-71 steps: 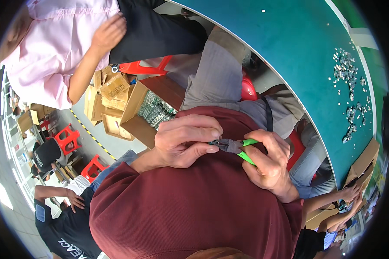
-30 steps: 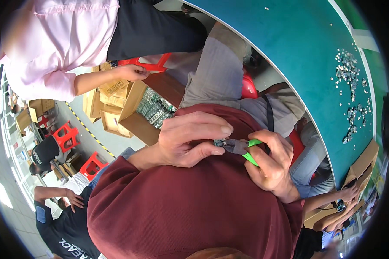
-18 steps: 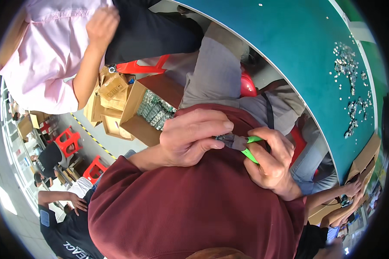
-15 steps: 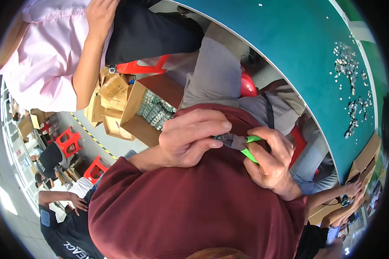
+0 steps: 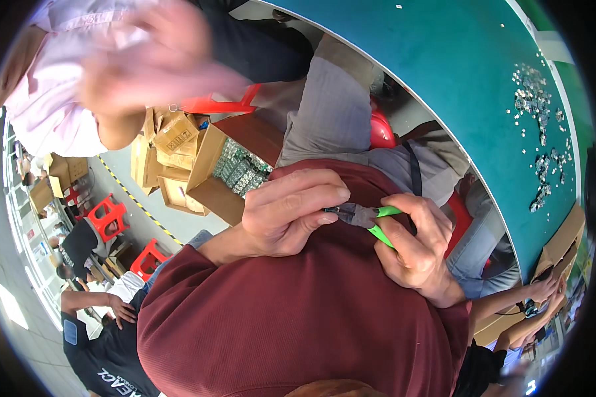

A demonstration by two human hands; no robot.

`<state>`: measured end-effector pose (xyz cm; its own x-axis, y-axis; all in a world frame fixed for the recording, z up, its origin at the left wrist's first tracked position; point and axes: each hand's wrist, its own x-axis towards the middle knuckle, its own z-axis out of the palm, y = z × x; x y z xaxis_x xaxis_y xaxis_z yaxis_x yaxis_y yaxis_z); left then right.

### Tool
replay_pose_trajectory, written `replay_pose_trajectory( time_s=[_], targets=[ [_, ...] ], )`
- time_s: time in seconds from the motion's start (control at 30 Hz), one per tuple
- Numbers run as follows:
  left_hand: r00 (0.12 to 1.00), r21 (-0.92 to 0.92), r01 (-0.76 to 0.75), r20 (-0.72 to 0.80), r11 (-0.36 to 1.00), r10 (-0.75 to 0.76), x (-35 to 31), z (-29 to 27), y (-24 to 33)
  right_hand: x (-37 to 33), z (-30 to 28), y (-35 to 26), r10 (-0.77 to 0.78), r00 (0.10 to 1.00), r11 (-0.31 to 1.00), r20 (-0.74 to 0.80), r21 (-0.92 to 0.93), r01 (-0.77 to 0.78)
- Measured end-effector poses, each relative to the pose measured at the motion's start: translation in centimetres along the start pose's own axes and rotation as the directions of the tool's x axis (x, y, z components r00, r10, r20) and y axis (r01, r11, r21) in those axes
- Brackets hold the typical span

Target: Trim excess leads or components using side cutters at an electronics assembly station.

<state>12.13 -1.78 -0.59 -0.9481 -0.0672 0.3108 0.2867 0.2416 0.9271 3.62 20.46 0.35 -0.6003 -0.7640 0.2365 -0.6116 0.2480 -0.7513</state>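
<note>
My left hand is closed in a pinch on a small dark part, mostly hidden by the thumb and fingertips. My right hand grips hand pliers with bright green handles and a dark metal head. The handles are spread a little, and the jaws point left, up against the dark part at my left fingertips. Both hands are held close together above my lap, in front of the dark red shirt. Whether the jaws are closed on the part cannot be made out.
A green table curves along the right, with many small shiny pieces scattered on it. Left of my knees stands an open cardboard box full of small metallic parts. A co-worker in a pink shirt is at the upper left; red stools stand behind.
The co-worker's arm at the upper left has swung and is now blurred by motion. My own hands and the pliers have hardly moved.
</note>
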Motion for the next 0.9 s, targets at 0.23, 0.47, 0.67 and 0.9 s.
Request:
replay_pose_trajectory(
  time_s=[0.23, 0.47, 0.67, 0.9],
  targets=[
    [1.0, 0.0, -0.013, 0.004, 1.0, 0.013, -0.02, -0.2, -0.04, 0.08, -0.06, -0.06, 0.0, 1.0, 1.0, 0.011, 0.008, -0.001],
    [1.0, 0.004, -0.024, 0.006, 1.0, 0.024, -0.11, -0.18, -0.08, -0.03, 0.02, -0.02, 0.005, 1.0, 1.0, 0.011, 0.026, -0.005],
    [1.0, -0.032, -0.019, 0.007, 0.999, 0.019, 0.34, 0.07, 0.45, -0.05, -0.06, -0.33, -0.02, 1.0, 1.0, -0.017, -0.017, 0.02],
    [1.0, -0.085, -0.007, -0.007, 0.996, 0.006, 0.27, 0.1, 0.27, -0.15, 0.13, -0.25, -0.031, 0.998, 0.999, -0.057, -0.023, 0.03]
  ],
)
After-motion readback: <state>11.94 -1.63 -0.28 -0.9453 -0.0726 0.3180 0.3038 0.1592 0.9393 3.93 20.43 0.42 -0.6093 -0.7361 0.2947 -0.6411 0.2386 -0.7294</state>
